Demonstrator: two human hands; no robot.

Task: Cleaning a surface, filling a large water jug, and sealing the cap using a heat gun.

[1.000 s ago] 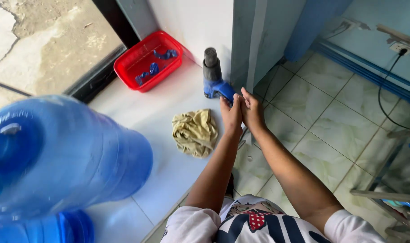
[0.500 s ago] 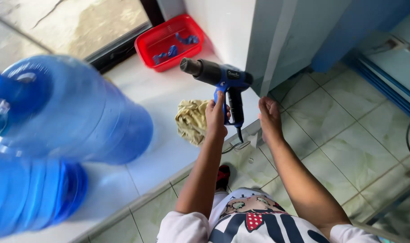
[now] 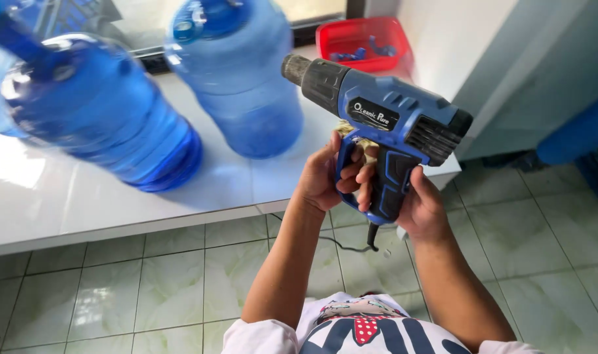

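A blue and black heat gun (image 3: 384, 121) is held up in front of me, its dark nozzle pointing left toward two big blue water jugs. My left hand (image 3: 325, 174) wraps the front of the handle with fingers in the trigger guard. My right hand (image 3: 418, 204) grips the back and bottom of the handle. A black cord (image 3: 351, 247) hangs from the handle's base down to the floor. The nearer jug (image 3: 102, 111) and a second jug (image 3: 236, 72) stand on the white tiled ledge (image 3: 115, 203).
A red plastic tray (image 3: 364, 40) with small blue parts sits at the back of the ledge by a white wall. A yellowish rag (image 3: 345, 129) peeks from behind the heat gun. Green floor tiles (image 3: 167, 282) lie below; a pale blue panel (image 3: 548, 72) stands at right.
The heat gun has been lifted from the ledge and brought close to me. My right hand has joined the left on the handle. My view has swung toward the jugs.
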